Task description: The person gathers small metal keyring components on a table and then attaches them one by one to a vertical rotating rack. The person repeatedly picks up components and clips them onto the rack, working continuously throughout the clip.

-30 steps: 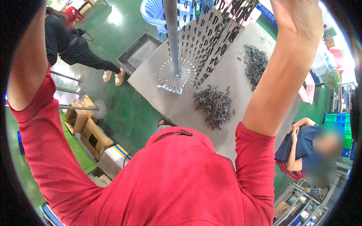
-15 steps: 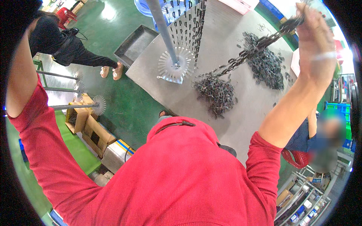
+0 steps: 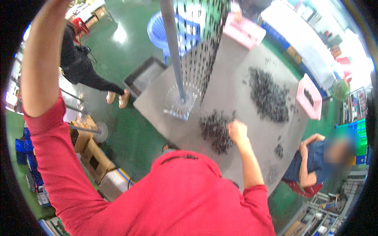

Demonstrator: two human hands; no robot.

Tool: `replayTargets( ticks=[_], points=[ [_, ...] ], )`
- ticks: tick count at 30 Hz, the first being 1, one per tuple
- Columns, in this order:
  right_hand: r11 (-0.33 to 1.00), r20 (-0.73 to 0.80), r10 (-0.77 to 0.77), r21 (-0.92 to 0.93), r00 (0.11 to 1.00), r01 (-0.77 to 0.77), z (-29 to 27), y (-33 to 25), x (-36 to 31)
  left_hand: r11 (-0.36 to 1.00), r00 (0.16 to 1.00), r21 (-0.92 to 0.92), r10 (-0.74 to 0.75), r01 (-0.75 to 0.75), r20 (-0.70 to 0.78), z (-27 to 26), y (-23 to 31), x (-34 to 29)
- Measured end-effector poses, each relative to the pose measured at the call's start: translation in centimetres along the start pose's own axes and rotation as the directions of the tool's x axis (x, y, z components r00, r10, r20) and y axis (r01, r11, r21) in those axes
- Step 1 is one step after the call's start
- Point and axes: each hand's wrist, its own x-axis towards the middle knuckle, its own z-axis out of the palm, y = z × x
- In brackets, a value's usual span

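My right hand [image 3: 238,132], fingers curled closed, is at the right edge of the near pile of black links [image 3: 214,131] on the grey table [image 3: 240,98]. What it grips, if anything, is too blurred to make out. My left arm [image 3: 43,74] reaches up at the far left, and its hand lies beyond the picture. A grey upright pole [image 3: 173,51] stands on the table with a pale slotted disc [image 3: 171,96] low around it. Strings of black links [image 3: 210,47] hang beside the pole, blurred. Farther right on the table lies a wider pile of black links [image 3: 269,96].
Pink trays [image 3: 246,34] [image 3: 311,94] sit at the table's far and right sides. A blue plastic chair [image 3: 157,31] and a dark tray [image 3: 143,74] are beyond its left edge. One person [image 3: 80,65] stands at left; another [image 3: 305,163] sits at right. Cardboard boxes [image 3: 94,155] stand lower left.
My right hand has come down from the upper right, where it held a chain of links stretched from the near pile, to that pile's edge. My view has shifted, showing more of the table's far side.
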Motion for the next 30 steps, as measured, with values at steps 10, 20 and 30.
replayTargets(
  ticks=[10, 20, 30],
  points=[
    [0.782, -0.827, 0.023, 0.364, 0.562, 0.505, -27.2, -7.5, 5.3, 0.996, 0.980, -0.090, 0.014, 0.004, 0.201, 0.1, -1.5, 3.6],
    [0.540, -0.942, 0.201, 0.335, 0.268, 0.772, -38.2, -13.7, 4.6, 0.996, 0.991, 0.086, -0.040, 0.029, 0.127, 2.1, -1.9, 5.1],
    [-0.012, -0.767, -0.051, 0.641, 0.639, 0.768, -38.1, -6.6, 4.0, 0.995, 1.000, 0.103, 0.010, -0.013, 0.030, 2.0, -2.7, 3.6]
  ],
)
